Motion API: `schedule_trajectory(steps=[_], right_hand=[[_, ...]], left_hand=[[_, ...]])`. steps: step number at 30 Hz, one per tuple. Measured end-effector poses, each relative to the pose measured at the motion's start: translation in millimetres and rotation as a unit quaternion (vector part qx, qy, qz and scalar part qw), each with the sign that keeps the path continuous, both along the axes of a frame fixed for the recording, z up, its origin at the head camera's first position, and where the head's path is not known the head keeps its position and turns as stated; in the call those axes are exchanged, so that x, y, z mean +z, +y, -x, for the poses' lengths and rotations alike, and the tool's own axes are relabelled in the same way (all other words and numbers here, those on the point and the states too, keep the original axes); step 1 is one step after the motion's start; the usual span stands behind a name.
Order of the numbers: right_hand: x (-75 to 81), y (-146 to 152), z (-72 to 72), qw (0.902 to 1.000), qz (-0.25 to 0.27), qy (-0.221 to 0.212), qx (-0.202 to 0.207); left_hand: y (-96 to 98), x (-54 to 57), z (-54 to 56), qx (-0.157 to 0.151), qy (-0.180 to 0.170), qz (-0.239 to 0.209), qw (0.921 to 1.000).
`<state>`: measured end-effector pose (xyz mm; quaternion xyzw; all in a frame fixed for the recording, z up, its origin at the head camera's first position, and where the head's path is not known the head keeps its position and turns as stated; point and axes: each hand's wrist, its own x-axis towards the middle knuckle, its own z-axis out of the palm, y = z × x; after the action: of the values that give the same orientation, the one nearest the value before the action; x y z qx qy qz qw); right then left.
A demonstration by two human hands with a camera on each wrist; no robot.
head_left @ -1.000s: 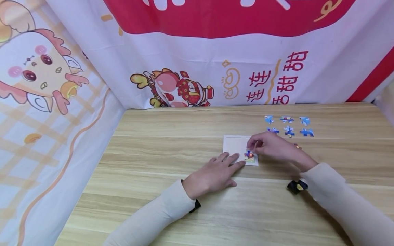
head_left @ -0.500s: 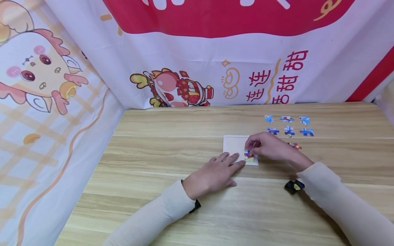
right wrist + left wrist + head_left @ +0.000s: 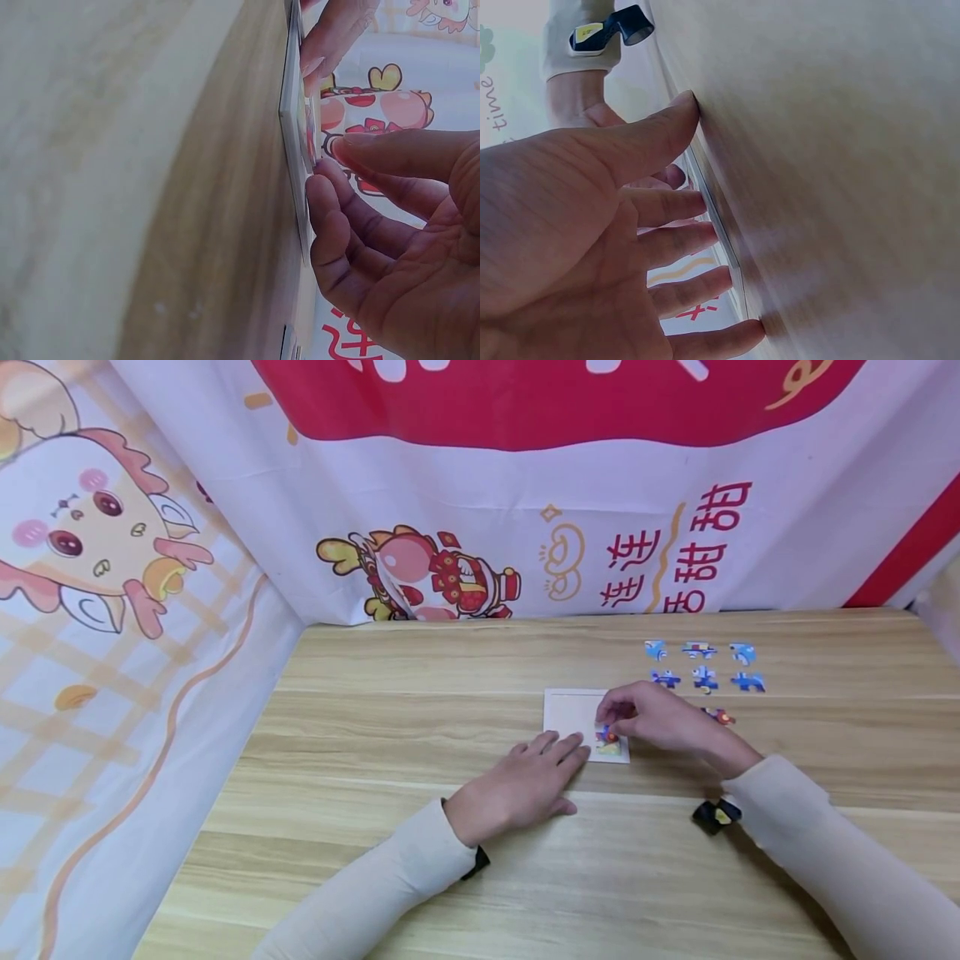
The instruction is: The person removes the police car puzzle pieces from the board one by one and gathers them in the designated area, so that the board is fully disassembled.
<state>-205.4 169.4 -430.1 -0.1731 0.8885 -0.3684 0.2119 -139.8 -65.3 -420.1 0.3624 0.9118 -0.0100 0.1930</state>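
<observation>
A white puzzle tray (image 3: 570, 710) lies flat on the wooden table (image 3: 420, 677). One colourful puzzle piece (image 3: 608, 744) sits in its near right corner. My right hand (image 3: 660, 720) reaches over that corner, its curled thumb and fingertips pinching the piece. The right wrist view shows the tray (image 3: 291, 97) edge-on, with my right hand (image 3: 397, 225) closing its fingertips on the piece (image 3: 309, 139). My left hand (image 3: 517, 789) lies flat on the table, straight fingers touching the tray's near left edge. In the left wrist view that hand (image 3: 592, 225) is spread beside the tray's edge (image 3: 716, 217).
Several loose puzzle pieces (image 3: 703, 678), mostly blue, lie in rows on the table behind my right hand, with one red piece (image 3: 720, 717) just beyond it. Printed cloth banners (image 3: 480, 485) wall the table at the back and left.
My right hand has shifted slightly left and lowered its fingertips onto the piece in the tray's corner. The left hand has stayed put.
</observation>
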Motion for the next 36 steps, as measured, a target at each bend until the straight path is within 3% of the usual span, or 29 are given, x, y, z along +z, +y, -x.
schedule_trajectory(steps=[14, 24, 36], right_hand=[[1.4, 0.6, -4.8, 0.9998, 0.009, 0.014, 0.007], [-1.0, 0.3, -5.1, 0.9995, -0.022, 0.014, 0.016], [-2.1, 0.6, -5.5, 0.9992, -0.006, 0.014, 0.038]], left_hand=[[0.0, 1.9, -0.4, 0.002, -0.005, -0.007, 1.0000], [0.2, 0.5, -0.9, 0.002, -0.002, -0.008, 1.0000], [-0.2, -0.2, -1.0, 0.005, -0.003, -0.012, 0.9999]])
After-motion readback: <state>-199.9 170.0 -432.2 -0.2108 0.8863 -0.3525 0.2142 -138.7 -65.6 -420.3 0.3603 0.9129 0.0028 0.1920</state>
